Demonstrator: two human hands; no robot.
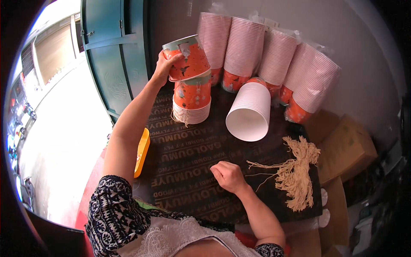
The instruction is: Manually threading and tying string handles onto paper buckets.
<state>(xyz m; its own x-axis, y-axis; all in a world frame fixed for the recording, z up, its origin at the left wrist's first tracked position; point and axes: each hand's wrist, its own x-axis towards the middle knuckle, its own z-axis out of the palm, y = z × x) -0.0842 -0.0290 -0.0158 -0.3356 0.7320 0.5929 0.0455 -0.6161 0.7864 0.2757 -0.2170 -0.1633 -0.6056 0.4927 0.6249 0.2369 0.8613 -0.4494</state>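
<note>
Orange paper bucket [187, 58], gripped at its rim by the left hand [162, 66], tilts above a short stack [192, 100] for nesting, while the right hand [229, 175], loosely fisted and empty, rests beside the strings [295, 171].

Bright daylight floods in from the left, washing the pale floor [64, 128] almost white, while the right side falls dim and fisheye edges bend and blacken
</note>
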